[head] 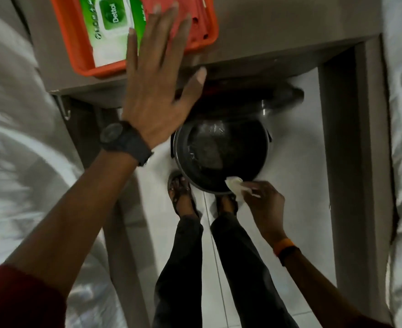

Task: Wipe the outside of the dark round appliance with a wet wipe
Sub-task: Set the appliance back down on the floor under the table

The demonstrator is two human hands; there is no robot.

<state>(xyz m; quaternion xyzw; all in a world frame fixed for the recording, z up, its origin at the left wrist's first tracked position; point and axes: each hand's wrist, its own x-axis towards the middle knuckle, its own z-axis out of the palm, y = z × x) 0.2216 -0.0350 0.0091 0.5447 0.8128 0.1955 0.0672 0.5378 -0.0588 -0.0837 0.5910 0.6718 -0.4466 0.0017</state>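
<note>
The dark round appliance (221,152) stands on the white tiled floor, partly under a grey table, and I look down into its open top. My right hand (264,197) is shut on a crumpled white wet wipe (235,185), which presses on the near rim of the appliance. My left hand (157,91), with a black watch on the wrist, hovers above the table edge with fingers spread and nothing in it. It covers part of the orange tray.
An orange tray (204,36) on the grey table (266,36) holds a green and white pack of wipes (112,27). My feet in sandals (181,192) stand just before the appliance. White bedding (17,138) lies on the left and on the right.
</note>
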